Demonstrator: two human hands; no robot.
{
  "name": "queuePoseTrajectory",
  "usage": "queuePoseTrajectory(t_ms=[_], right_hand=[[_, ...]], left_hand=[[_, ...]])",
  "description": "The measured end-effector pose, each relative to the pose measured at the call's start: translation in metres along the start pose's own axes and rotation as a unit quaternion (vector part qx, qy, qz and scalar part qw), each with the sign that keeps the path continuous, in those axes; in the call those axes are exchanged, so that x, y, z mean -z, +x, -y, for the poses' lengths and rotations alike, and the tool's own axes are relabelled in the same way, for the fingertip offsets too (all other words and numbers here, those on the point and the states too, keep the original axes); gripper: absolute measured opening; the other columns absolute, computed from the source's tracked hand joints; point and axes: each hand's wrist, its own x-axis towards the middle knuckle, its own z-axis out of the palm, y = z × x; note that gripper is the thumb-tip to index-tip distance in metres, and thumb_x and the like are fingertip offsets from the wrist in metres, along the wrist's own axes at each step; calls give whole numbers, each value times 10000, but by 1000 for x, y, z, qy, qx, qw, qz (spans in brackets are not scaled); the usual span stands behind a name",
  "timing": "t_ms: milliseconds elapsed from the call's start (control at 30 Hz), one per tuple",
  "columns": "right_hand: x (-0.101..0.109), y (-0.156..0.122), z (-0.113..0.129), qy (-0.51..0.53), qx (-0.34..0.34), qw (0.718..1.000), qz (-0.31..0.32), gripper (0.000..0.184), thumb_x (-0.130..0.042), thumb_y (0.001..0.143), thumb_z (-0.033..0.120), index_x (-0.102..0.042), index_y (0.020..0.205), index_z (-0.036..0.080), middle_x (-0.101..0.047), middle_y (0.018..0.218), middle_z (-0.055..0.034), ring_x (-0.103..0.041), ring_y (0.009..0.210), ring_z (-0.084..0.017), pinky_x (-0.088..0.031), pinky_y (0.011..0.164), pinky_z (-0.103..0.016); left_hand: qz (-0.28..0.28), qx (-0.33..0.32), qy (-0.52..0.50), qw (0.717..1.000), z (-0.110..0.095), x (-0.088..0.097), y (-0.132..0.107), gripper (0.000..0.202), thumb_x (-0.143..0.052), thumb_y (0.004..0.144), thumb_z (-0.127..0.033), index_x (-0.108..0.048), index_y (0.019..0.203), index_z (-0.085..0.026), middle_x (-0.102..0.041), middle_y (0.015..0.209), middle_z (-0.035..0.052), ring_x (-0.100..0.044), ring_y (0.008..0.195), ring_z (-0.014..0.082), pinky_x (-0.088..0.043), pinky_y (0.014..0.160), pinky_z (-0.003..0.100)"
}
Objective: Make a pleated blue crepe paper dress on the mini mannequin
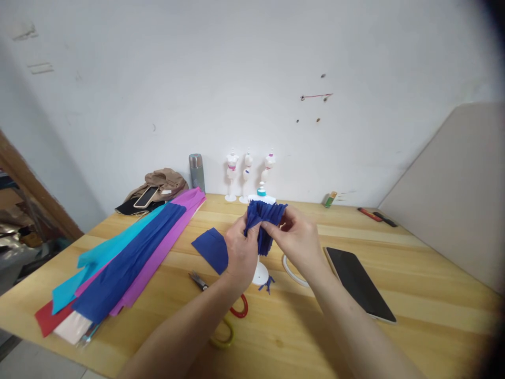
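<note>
Between my two hands is a gathered piece of dark blue fabric [265,211], ruffled along its upper edge, above a small stand with a round white base [260,273]. My left hand [241,247] pinches the fabric from the left side. From the right, my right hand [295,231] has its thumb and fingers closed on the same fabric. Whatever the cloth surrounds on the stand is hidden. A flat dark blue fabric piece [212,249] lies left of my hands. Scissors with red and yellow handles [223,341] lie partly under my left forearm, and blue scraps [268,285] lie beside the base.
Long colored fabric strips [130,252] spread over the table's left side. Small white mannequins [232,168] and a grey thermos [197,172] stand by the wall. A black tablet [359,281] and a white ring [292,272] lie rightward. A phone [146,197] rests on a brown cloth [168,181].
</note>
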Motion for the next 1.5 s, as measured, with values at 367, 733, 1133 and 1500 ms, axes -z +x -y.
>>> queuePoseTrajectory(t_ms=[367,733,1133,1500], right_hand=[[0,0,0,7,-9,1000,2,148,-665,659,345,-578,668,226,-605,583,6,-522,533,-159,-414,531,-301],[2,1,-6,32,-23,998,45,172,-665,668,359,-605,717,205,-599,613,4,-515,550,-147,-422,538,-294],[3,4,-17,132,-59,986,81,207,-656,687,370,-650,781,186,-673,701,-46,-611,633,-197,-512,623,-352],[13,4,-12,81,-24,992,97,147,-610,737,295,-671,821,192,-714,764,-58,-670,718,-224,-547,714,-377]], left_hand=[[7,-1,-6,1000,0,1,0,260,-579,872,-361,-717,882,-140,-705,789,48,-635,754,165,-473,707,262],[5,-8,-29,1000,6,-1,1,239,-576,868,-340,-702,909,-140,-697,796,42,-619,749,162,-462,696,262],[11,-7,-50,999,8,-1,2,238,-590,855,-326,-701,942,-135,-705,830,42,-623,763,156,-454,688,248],[32,-47,-24,998,10,1,2,223,-581,875,-288,-705,1015,-166,-710,913,50,-630,850,176,-467,793,278]])
